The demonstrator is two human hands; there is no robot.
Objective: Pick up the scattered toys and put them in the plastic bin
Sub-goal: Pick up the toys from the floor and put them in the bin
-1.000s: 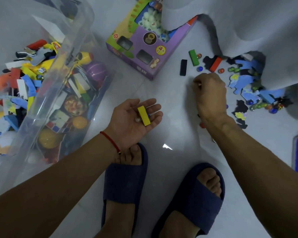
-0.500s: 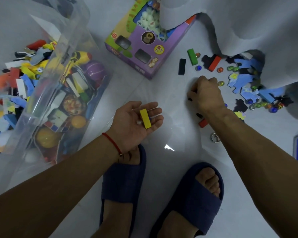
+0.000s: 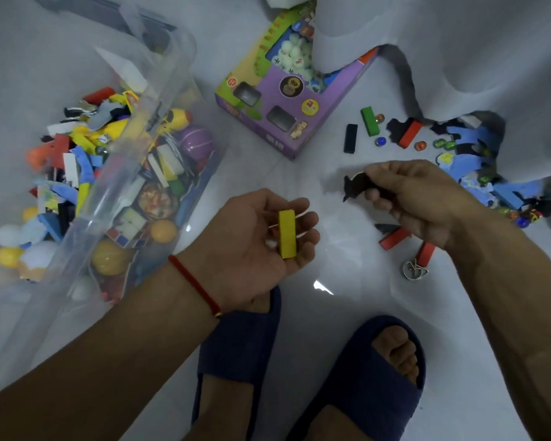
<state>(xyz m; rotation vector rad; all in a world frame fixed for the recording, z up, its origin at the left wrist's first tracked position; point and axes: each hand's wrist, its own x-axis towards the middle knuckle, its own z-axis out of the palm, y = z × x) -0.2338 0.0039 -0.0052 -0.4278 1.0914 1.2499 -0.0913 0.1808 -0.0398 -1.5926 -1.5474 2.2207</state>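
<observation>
Above the floor, my right hand pinched a black foam piece just right of my flat left hand, far from the plastic bin.

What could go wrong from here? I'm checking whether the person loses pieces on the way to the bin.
The yellow block lies loose on the upturned left hand, unclamped, so tipping toward the plastic bin might drop it. The right hand pinches the black puzzle piece only at one end; it may slip. Marbles by the feet could roll away.
</observation>
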